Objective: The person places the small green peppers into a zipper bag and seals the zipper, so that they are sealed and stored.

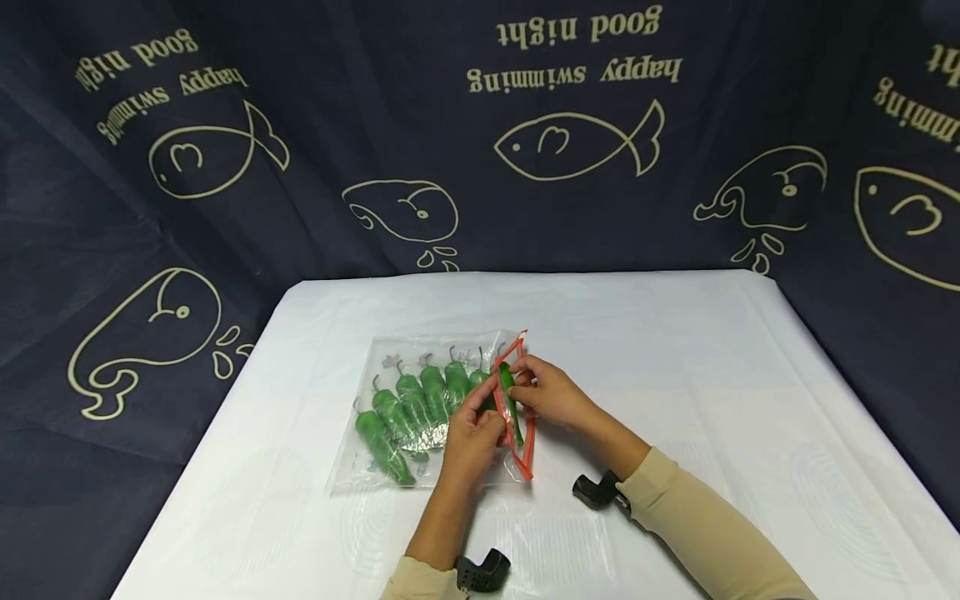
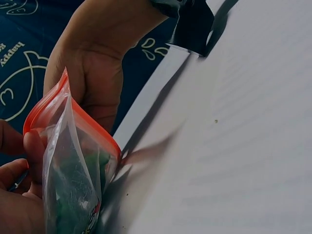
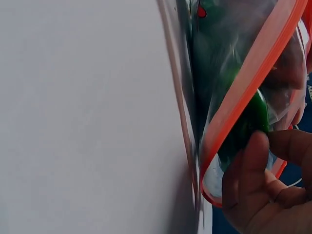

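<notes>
A clear zip bag [image 1: 351,475] with a red-edged mouth lies on the table, holding several green peppers [image 1: 384,446] side by side. At its mouth on the right, my left hand [image 1: 471,437] pinches the bag's edge between fingers and thumb. My right hand [image 1: 557,398] pinches one more green pepper [image 1: 517,427] within the spread red mouth. In the right wrist view, that pepper [image 3: 260,109] is between thumb and fingers, partly behind the red strip [image 3: 243,97]. The left wrist view shows the bag's mouth [image 2: 100,127] standing up and gaping, with green blurred through the plastic.
The white-covered table [image 1: 675,333] extends around the bag on all sides. A dark blue curtain [image 1: 420,125] with fish and whale drawings hangs behind it and at the sides. Black wrist devices [image 1: 483,571] sit on both forearms, close above the tabletop.
</notes>
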Available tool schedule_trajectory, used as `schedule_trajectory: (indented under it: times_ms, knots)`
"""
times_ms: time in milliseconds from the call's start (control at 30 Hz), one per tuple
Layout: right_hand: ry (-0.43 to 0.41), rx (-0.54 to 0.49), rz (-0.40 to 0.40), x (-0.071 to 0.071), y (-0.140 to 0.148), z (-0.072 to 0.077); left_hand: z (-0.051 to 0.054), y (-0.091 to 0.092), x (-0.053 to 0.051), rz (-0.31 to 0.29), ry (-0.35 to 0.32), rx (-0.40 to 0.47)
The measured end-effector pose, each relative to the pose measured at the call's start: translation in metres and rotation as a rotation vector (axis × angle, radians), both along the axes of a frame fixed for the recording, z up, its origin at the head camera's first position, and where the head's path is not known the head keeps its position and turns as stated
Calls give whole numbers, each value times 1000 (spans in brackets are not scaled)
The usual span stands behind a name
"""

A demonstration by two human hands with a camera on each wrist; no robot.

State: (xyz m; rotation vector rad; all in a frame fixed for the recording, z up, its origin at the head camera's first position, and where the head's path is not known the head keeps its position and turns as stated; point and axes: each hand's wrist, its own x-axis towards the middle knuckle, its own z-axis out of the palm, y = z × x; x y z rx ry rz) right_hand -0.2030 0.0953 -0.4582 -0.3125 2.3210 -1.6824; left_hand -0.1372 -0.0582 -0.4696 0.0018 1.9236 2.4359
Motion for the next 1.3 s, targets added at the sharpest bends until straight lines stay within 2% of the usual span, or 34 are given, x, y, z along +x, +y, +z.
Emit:
schedule_trajectory:
  times_ms: [300, 433, 567, 700, 800, 900, 1000, 1167, 1300]
  knots:
    - [-150, -159, -15, 0, 0, -3, -2, 1, 0, -38, -21, 41]
    - [-224, -214, -22, -1, 6, -5, -3, 1, -1, -64, -6, 16]
    - [-251, -219, -11, -4, 14, -6, -3, 1, -1, -110, 18, -61]
    - [-220, -189, -45, -11, 24, -7, -5, 3, 0, -159, 64, -156]
    - [-209, -176, -113, -20, 32, -7, -7, 5, 1, -194, 108, -276]
    - [-243, -191, -167, -30, 36, -8, -8, 6, 4, -219, 145, -429]
    - [-289, -209, -186, -40, 35, -8, -7, 6, 6, -235, 177, -530]
    - [-311, -231, -202, -58, 28, -6, -6, 7, 7, -238, 221, -576]
    - [-359, -228, -235, -71, 23, -6, -6, 7, 8, -256, 244, -616]
